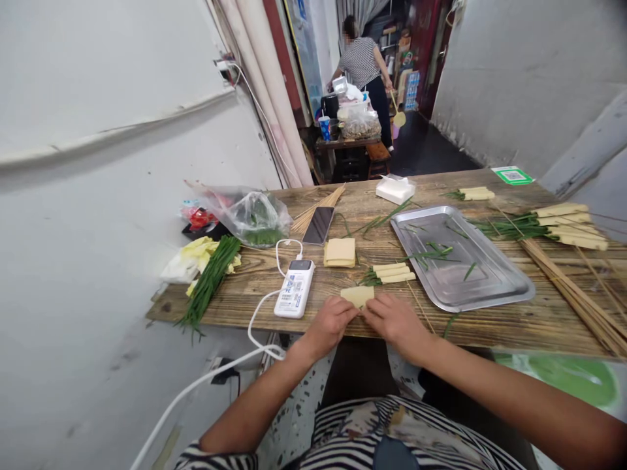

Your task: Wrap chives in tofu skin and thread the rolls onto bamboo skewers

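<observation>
A pale yellow tofu sheet (357, 296) lies at the table's near edge, its front side gripped by both hands. My left hand (335, 320) pinches its left corner and my right hand (392, 321) its right, fingertips nearly meeting. Whatever sits under the fingers is hidden. Just beyond are several finished-looking rolls (392, 273) of the same sheet with green chives sticking out at the left. A small stack of square tofu sheets (339, 252) rests behind, to the left of those rolls.
A metal tray (519, 287) with chive scraps is at right, near bamboo skewers (563, 281) and skewered rolls (571, 225). To the left are a white power bank (295, 289), a phone (319, 226), a chive bundle (208, 284) and a plastic bag (262, 219). Another person (365, 65) stands far back.
</observation>
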`<action>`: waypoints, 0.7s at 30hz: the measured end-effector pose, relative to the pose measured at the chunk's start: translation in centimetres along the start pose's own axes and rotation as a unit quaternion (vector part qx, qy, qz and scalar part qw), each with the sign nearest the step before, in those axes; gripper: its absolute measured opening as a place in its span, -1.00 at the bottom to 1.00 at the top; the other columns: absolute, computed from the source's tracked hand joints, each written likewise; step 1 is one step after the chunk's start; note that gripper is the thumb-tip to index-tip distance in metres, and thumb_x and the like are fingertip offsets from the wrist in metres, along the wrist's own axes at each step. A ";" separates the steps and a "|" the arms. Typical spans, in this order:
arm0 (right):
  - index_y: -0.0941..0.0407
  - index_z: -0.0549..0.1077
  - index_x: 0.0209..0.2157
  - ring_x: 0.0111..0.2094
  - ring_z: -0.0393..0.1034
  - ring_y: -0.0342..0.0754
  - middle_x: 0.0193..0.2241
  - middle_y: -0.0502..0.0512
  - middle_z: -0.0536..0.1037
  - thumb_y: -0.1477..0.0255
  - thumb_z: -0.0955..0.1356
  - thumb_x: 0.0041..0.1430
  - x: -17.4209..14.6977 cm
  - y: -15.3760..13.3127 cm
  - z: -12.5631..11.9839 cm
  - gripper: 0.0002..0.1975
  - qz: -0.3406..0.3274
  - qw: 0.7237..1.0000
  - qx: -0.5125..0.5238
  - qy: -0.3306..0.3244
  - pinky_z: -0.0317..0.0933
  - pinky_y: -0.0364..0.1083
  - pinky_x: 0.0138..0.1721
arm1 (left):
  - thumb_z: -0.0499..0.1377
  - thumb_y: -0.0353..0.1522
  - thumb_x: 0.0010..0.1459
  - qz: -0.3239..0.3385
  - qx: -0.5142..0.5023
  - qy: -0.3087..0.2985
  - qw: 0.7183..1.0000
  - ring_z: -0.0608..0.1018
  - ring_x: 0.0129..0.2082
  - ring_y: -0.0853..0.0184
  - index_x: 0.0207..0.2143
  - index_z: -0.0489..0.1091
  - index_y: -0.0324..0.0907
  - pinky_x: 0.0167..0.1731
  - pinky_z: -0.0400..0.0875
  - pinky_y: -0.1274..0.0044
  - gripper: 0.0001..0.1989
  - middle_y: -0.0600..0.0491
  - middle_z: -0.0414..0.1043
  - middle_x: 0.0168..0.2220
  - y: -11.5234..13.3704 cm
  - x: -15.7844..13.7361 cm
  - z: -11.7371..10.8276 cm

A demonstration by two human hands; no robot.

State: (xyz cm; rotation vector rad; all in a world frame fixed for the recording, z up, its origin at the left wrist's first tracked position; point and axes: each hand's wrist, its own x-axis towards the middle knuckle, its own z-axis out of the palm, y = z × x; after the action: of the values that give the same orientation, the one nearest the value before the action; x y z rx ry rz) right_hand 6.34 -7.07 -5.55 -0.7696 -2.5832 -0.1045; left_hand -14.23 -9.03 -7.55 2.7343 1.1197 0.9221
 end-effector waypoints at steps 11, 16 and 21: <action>0.18 0.42 -0.35 -0.33 0.15 -0.02 -0.42 0.10 0.37 0.56 0.17 0.29 -0.1 -0.3 1.4 -0.77 -0.049 0.998 -0.048 -0.015 0.02 -0.02 -0.29 | 0.07 -0.37 0.26 -0.080 -0.044 -0.024 0.996 0.41 -0.20 0.30 -0.28 0.52 -0.08 -0.15 0.19 0.37 -0.79 0.04 0.52 -0.33 -0.6 0.5 -0.6; 0.23 0.43 -0.26 -0.24 0.15 0.03 -0.37 0.17 0.40 0.55 0.15 0.30 0.2 0.6 1.2 -0.75 -0.076 0.995 -0.038 -0.046 0.03 0.02 -0.20 | 0.07 -0.34 0.26 -0.117 -0.045 -0.037 0.991 0.38 -0.21 0.29 -0.31 0.54 -0.05 -0.18 0.17 0.38 -0.77 0.04 0.50 -0.32 -0.3 0.6 -0.9; 0.22 0.43 -0.29 -0.29 0.13 0.01 -0.41 0.14 0.38 0.52 0.16 0.30 0.5 0.8 1.3 -0.76 -0.068 0.994 -0.018 -0.078 0.01 -0.01 -0.26 | 0.05 -0.38 0.26 -0.125 -0.024 -0.015 0.992 0.39 -0.26 0.30 -0.18 0.51 -0.04 -0.21 0.14 0.39 -0.77 0.04 0.48 -0.35 -0.2 0.1 -0.5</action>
State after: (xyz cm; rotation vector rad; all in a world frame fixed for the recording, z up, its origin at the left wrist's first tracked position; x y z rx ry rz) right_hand 5.89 -5.92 -6.52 -0.6354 -2.7889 -0.1383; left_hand -14.57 -8.90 -7.17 2.4857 1.3754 0.8572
